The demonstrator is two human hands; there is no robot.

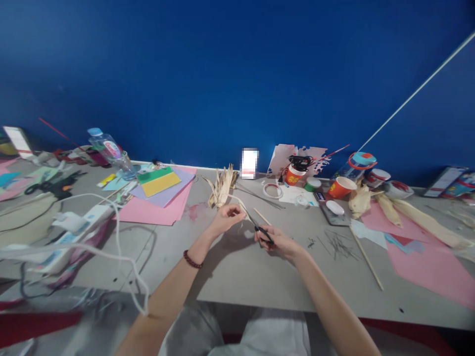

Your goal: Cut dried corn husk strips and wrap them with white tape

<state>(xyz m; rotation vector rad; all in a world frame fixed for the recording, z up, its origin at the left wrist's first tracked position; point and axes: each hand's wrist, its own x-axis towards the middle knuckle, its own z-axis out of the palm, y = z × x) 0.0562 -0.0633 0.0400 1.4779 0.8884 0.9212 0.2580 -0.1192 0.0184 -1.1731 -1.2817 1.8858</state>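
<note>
1 head-worn camera looks forward and down from above the lap, with the left hand and right hand near mid-view, the grey table spreading wide and the blue wall behind.

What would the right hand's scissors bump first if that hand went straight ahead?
Probably the thin pale strip by the left hand, just ahead of the scissors, but depth is hard to judge.

Bench before me, wall behind it. Husk bundle just beyond my left fingers, scissors in my right fingers. Left: paper sheets, then power strip. Right: phone, cup behind phone, wire pieces.
</note>
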